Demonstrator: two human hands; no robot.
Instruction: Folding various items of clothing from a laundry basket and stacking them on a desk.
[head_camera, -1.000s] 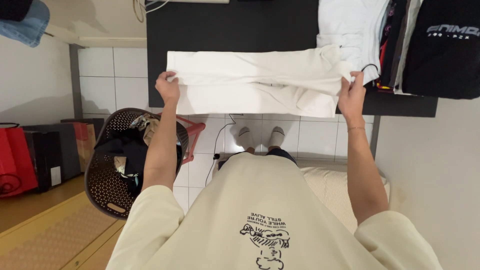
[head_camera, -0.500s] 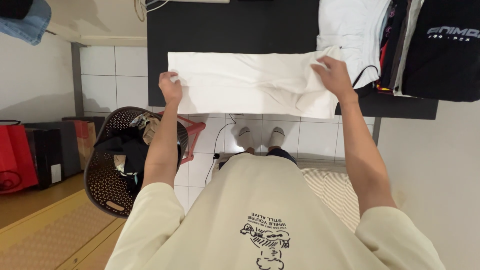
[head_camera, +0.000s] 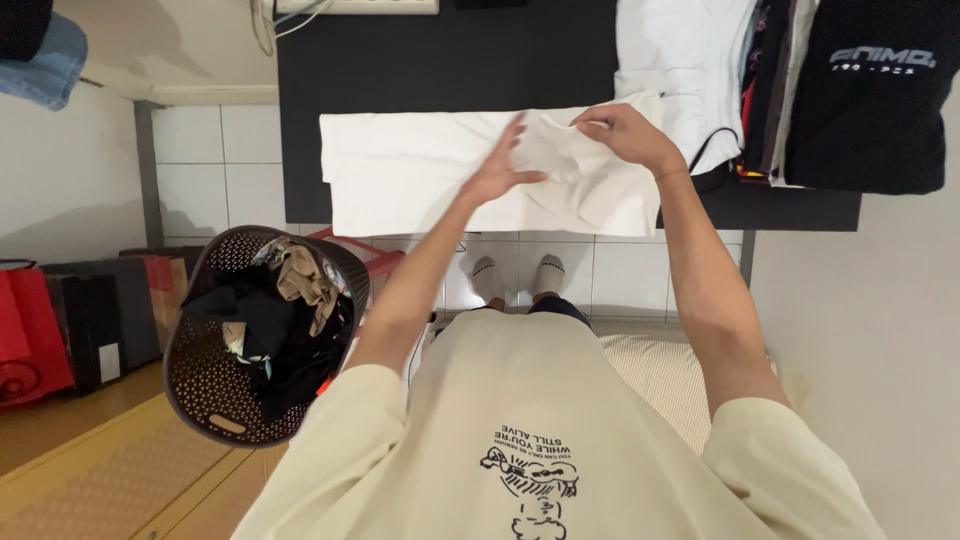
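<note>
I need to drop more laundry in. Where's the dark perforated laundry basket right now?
In the head view, the dark perforated laundry basket sits on the floor at the person's left, below the black table and beside the red bags.

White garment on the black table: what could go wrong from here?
1. The white garment overhangs the near edge of the table; a tug could slide it toward the floor.
2. The right hand lifts only a corner while the left hand presses flat, so the fold may come out crooked.
3. The clothes stack sits close by; a wide sweep might knock it.
</note>
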